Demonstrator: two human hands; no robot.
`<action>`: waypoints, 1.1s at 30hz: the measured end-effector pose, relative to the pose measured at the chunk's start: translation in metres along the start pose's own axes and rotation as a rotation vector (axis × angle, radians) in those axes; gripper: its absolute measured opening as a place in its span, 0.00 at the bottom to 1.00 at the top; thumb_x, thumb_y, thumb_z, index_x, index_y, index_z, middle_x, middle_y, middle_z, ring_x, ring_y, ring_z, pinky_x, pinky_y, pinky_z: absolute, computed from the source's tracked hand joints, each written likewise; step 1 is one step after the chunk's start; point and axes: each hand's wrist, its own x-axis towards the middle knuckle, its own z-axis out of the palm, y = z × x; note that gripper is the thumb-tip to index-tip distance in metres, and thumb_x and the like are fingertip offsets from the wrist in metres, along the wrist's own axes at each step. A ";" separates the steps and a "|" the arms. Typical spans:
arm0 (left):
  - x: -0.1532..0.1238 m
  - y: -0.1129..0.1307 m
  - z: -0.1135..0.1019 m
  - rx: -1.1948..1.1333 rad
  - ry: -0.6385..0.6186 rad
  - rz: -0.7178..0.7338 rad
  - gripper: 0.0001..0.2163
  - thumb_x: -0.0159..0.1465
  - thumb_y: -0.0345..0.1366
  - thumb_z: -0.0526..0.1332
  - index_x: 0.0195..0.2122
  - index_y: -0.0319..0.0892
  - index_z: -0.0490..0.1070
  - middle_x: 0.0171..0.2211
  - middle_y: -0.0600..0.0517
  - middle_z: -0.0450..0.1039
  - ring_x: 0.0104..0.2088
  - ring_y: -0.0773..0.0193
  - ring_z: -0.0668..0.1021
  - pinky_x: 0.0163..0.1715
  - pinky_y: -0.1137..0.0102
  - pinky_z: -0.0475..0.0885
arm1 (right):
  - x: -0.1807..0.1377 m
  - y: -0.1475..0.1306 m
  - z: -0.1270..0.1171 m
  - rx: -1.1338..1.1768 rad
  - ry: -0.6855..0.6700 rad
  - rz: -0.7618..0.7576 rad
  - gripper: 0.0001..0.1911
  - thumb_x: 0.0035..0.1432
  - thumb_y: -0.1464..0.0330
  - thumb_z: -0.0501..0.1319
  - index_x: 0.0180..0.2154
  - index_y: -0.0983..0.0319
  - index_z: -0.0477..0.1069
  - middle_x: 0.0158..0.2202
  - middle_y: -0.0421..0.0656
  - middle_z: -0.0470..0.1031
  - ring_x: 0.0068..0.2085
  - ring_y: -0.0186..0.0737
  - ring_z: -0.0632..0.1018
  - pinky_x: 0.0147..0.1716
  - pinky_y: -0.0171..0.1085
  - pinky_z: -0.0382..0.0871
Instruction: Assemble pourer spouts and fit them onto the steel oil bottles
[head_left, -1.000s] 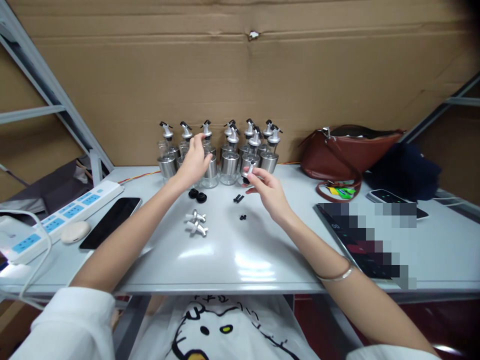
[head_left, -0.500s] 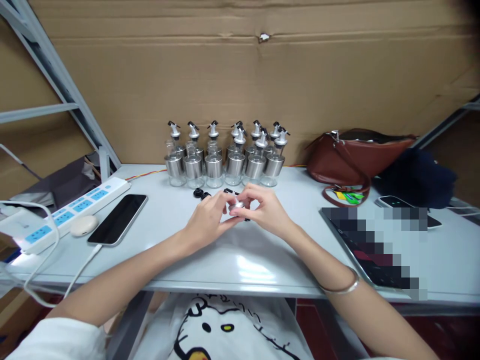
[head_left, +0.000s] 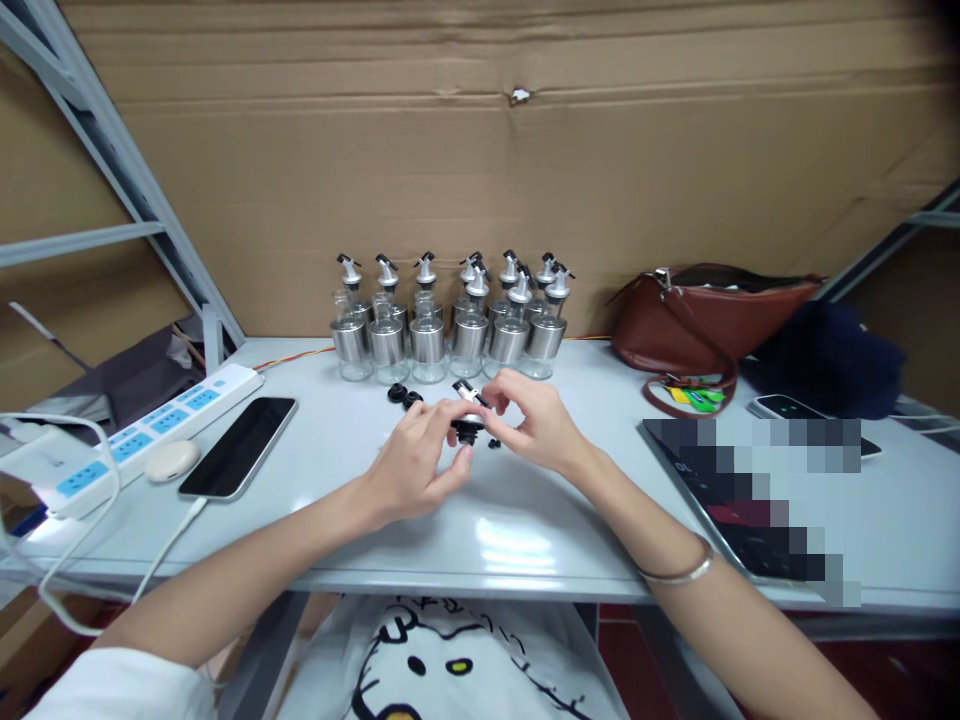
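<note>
A pour spout (head_left: 468,431), with a black ribbed stopper below and a silver cap with a black lever above, sits between my two hands over the table. My left hand (head_left: 420,455) pinches it, fingers on top and thumb by the stopper. At its right side my right hand (head_left: 536,425) closes thumb and fingers on the upper part, partly hiding it. Black ribbed stoppers (head_left: 405,396) lie just beyond my left hand, and a small black piece (head_left: 494,443) lies under my right fingers. Behind stand several glass bottles (head_left: 428,345) with steel sleeves; many carry spouts, while front-left ones have open necks.
On the left are a power strip (head_left: 157,430), a round beige case (head_left: 172,461) and a phone (head_left: 238,448) on a cable. A brown bag (head_left: 697,320), a dark cap (head_left: 832,355) and a tablet (head_left: 720,490) occupy the right. Cardboard (head_left: 450,180) backs the white table (head_left: 360,545).
The pour spout has tipped upright, so its black stopper now shows beneath the cap. My left thumb has moved down beside the stopper. The view has shifted slightly.
</note>
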 end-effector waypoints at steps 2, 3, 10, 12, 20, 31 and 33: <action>-0.001 -0.001 0.001 0.003 0.000 0.039 0.15 0.62 0.30 0.49 0.50 0.42 0.57 0.40 0.49 0.71 0.32 0.63 0.72 0.37 0.65 0.65 | -0.001 0.000 0.000 -0.026 0.021 -0.041 0.03 0.59 0.69 0.57 0.35 0.62 0.68 0.26 0.39 0.69 0.26 0.33 0.70 0.28 0.33 0.65; -0.002 -0.001 0.001 0.001 0.001 0.053 0.15 0.61 0.29 0.48 0.50 0.42 0.56 0.39 0.48 0.71 0.32 0.62 0.71 0.36 0.65 0.65 | -0.001 -0.001 0.000 -0.037 0.023 -0.065 0.06 0.59 0.69 0.57 0.39 0.63 0.68 0.27 0.40 0.70 0.27 0.34 0.71 0.29 0.33 0.66; -0.004 -0.005 0.009 -0.091 0.021 0.091 0.12 0.63 0.40 0.55 0.44 0.44 0.54 0.37 0.50 0.69 0.34 0.61 0.72 0.35 0.66 0.66 | -0.002 -0.008 -0.002 -0.026 -0.010 -0.171 0.19 0.57 0.70 0.56 0.51 0.64 0.66 0.33 0.44 0.75 0.30 0.36 0.75 0.31 0.35 0.70; -0.004 -0.006 0.011 -0.141 0.036 0.029 0.12 0.64 0.41 0.58 0.41 0.45 0.55 0.35 0.52 0.69 0.32 0.63 0.72 0.33 0.69 0.67 | -0.001 -0.010 -0.002 -0.032 0.000 -0.192 0.18 0.56 0.71 0.55 0.50 0.64 0.66 0.32 0.43 0.75 0.29 0.35 0.75 0.30 0.35 0.71; -0.007 -0.006 0.010 -0.407 -0.098 -0.049 0.09 0.66 0.39 0.55 0.37 0.45 0.52 0.31 0.56 0.63 0.28 0.69 0.70 0.28 0.72 0.64 | -0.001 -0.010 0.001 -0.060 0.008 -0.263 0.18 0.57 0.68 0.53 0.49 0.65 0.66 0.33 0.47 0.76 0.31 0.38 0.76 0.30 0.37 0.72; -0.004 0.013 0.008 -0.813 -0.071 -0.420 0.19 0.60 0.37 0.63 0.32 0.46 0.45 0.29 0.60 0.52 0.21 0.78 0.63 0.22 0.77 0.59 | 0.000 -0.014 0.004 -0.153 0.078 -0.305 0.13 0.64 0.65 0.50 0.44 0.65 0.66 0.33 0.48 0.77 0.30 0.38 0.76 0.28 0.35 0.71; -0.004 0.014 0.007 -0.793 -0.099 -0.439 0.17 0.62 0.36 0.60 0.32 0.46 0.45 0.29 0.61 0.51 0.20 0.78 0.62 0.20 0.78 0.57 | 0.000 -0.013 0.004 -0.215 0.065 -0.322 0.16 0.68 0.63 0.46 0.45 0.66 0.66 0.33 0.49 0.76 0.30 0.38 0.76 0.28 0.35 0.70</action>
